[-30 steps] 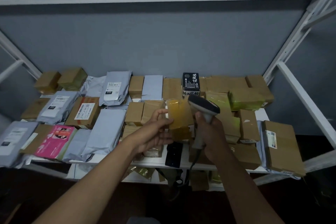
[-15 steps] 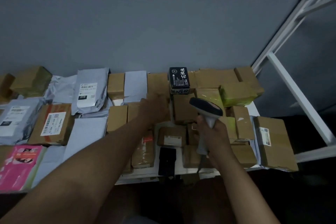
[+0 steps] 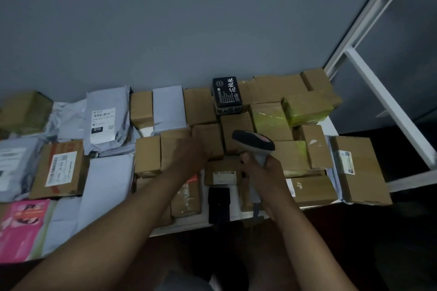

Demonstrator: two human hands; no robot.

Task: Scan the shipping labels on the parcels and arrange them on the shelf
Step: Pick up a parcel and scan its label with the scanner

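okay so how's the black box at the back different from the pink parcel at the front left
The black box is small and rigid with white characters, standing on brown cartons at the back. The pink parcel is larger and flatter, printed with pictures, lying at the front left edge. Neither shows a white shipping label.

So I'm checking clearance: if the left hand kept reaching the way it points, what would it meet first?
Probably the small brown box at the left hand fingertips; it may already touch, since blur hides contact.

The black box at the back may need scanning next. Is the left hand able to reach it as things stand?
Probably yes: the left hand rests on cartons just short of the black box, with nothing above them blocking.
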